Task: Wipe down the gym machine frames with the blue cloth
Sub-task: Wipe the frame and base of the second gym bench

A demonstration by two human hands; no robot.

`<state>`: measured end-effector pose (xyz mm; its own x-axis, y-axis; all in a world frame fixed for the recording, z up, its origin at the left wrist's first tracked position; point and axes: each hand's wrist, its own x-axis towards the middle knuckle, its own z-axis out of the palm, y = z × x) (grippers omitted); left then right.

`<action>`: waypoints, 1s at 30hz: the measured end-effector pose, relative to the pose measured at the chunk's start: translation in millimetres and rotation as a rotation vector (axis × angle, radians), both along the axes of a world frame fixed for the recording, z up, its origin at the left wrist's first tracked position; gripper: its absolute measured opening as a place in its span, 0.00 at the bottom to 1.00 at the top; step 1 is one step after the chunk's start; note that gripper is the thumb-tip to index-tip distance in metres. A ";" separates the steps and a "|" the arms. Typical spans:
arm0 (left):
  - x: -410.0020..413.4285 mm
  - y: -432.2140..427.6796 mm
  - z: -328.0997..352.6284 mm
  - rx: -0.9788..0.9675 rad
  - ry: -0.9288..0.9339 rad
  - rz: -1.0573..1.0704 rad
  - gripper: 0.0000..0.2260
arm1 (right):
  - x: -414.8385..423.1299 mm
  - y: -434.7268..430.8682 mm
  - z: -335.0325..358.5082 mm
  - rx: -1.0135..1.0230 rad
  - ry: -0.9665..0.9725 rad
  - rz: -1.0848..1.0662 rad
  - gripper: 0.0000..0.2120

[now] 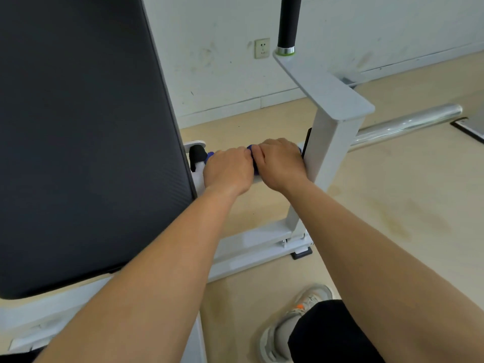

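Left grip point(227, 171) and right grip point(279, 163) sit knuckle to knuckle at mid-frame. Both curl over the cloth point(252, 149), which is bunched round a white bar point(198, 176) beside the post point(327, 158). The cloth looks soft, light and apt to slip, so it is best held wrapped and pressed. Fingertips and most of the cloth are hidden.

The blue cloth point(254, 169) sits bunched on the white frame crossbar point(198, 176), only small folds showing; the white upright post point(330, 153) stands at its three o'clock.
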<state>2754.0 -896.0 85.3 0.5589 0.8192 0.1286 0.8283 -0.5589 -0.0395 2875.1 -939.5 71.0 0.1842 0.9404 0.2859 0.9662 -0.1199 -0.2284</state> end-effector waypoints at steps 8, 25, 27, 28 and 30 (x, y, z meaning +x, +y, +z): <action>-14.3 -16.8 -10.1 0.113 -0.007 -0.076 0.11 | -3.8 -15.4 -20.3 0.103 -0.101 0.051 0.09; -8.6 -16.8 -9.7 0.079 -0.037 -0.004 0.09 | -1.8 -3.2 -16.7 0.099 -0.130 0.046 0.08; -17.5 -28.8 -27.1 0.167 -0.142 0.001 0.13 | -3.5 -13.2 -28.8 0.172 -0.094 0.074 0.17; -21.8 -36.7 -37.1 0.206 -0.209 0.028 0.17 | -4.0 -16.8 -34.2 0.166 -0.088 0.066 0.20; -29.1 -59.1 -58.0 0.223 -0.305 0.118 0.25 | -6.7 -23.4 -40.8 0.144 -0.094 0.059 0.23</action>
<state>2725.0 -955.1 27.3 0.3716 0.8086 0.4561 0.8787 -0.4649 0.1082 2868.4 -962.8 30.2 0.0958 0.8967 0.4321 0.9885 -0.0345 -0.1476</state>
